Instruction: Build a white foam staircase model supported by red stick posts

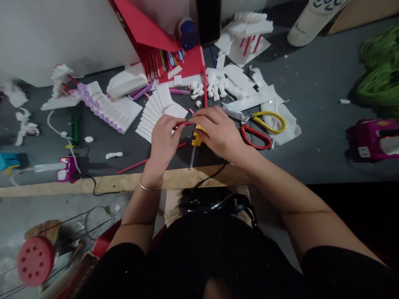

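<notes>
The left hand (165, 141) pinches a short red stick (183, 123) between thumb and fingers, to the left of the scissors (245, 117). The right hand (218, 135) is curled, its fingertips at the stick's right end. A yellow glue gun (197, 139) shows beneath its thumb; whether the hand grips the gun cannot be told.

Possible faults:
1. Burn. If the gun is hot, its nozzle, hidden by the right hand, may touch a finger, because hands, stick and gun sit close together left of the scissors.
2. Cut or snag. The scissors lie with handles spread and blades just beside the right hand; a backward sweep of that hand may strike them.
3. Drag. The black cord (212, 177), on the near side of the scissors and to their left, crosses the wooden edge (124, 182); a pull on it may shift the gun, if the two are joined.
4. Crushing. The stick appears thin; excess finger pressure may bend it.

Markings: the white bottle (307, 25), beyond the scissors to the right, carries dark curved marks and small print, not legible. The purple glue gun (361, 143), far right of the scissors, bears a white label (363, 152), also unreadable. No brand can be confirmed.
</notes>
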### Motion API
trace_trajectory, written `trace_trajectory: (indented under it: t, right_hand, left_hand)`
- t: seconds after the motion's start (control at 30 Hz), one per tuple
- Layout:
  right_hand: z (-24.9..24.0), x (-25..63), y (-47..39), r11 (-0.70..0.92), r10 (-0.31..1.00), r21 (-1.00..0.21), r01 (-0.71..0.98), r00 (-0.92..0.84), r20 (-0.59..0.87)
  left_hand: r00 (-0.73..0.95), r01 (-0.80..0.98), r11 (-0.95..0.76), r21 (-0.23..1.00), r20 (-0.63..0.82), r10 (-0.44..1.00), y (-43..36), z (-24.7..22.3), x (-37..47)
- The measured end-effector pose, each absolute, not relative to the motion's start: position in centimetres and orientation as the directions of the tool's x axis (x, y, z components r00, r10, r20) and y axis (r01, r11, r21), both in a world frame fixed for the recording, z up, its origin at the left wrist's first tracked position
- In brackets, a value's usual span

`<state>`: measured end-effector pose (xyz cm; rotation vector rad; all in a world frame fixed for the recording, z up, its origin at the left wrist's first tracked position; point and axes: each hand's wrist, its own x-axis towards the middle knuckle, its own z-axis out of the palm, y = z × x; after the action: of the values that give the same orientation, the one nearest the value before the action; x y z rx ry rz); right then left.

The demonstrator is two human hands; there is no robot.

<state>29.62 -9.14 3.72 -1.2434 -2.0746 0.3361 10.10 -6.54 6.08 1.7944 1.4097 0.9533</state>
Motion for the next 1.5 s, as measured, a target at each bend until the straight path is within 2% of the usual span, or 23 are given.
trace_trajectory:
  t: [0.17, 0.3, 0.4, 0.5, 0.67, 0.93, 1.5]
  right_hand:
    - [4.2, 27.8, -6.8, 0.530, 0.848, -0.535, 0.658, -0.406, 0.341]
    - [3.8, 27.9, -4.6, 0.425, 0.900, -0.686, 0.590, -0.354, 0.253]
    - [2.5, 27.9, -2.0, 0.297, 0.943, -0.824, 0.483, -0.283, 0.174]
    - [0.9, 27.5, 0.6, 0.219, 0.968, -0.873, 0.436, -0.208, 0.139]
    - [-0.9, 26.0, 3.1, 0.191, 0.973, -0.875, 0.445, -0.200, 0.111]
    - [-1.7, 24.5, 3.9, 0.228, 0.966, -0.838, 0.495, -0.223, 0.131]
    - [-0.1, 24.5, 4.1, 0.245, 0.958, -0.760, 0.602, -0.272, 0.093]
  left_hand:
    - [0.080, 0.482, -0.132, 0.866, 0.107, 0.991, -6.6, 7.0, 10.8]
    - [0.095, 0.434, -0.121, 0.893, 0.088, 0.992, -5.7, 7.4, 10.2]
    - [0.055, 0.387, -0.156, 0.909, 0.146, 0.988, -3.9, 7.1, 8.6]
    - [0.028, 0.350, -0.191, 0.917, 0.194, 0.981, -1.4, 6.0, 6.6]
    - [0.117, 0.347, -0.169, 0.923, 0.136, 0.984, 1.8, 3.2, 4.7]
    - [0.230, 0.524, -0.313, 0.792, 0.222, 0.947, 3.1, 0.3, 3.7]
    - [0.220, 0.588, -0.332, 0.738, 0.249, 0.943, 3.3, 0.2, 3.9]
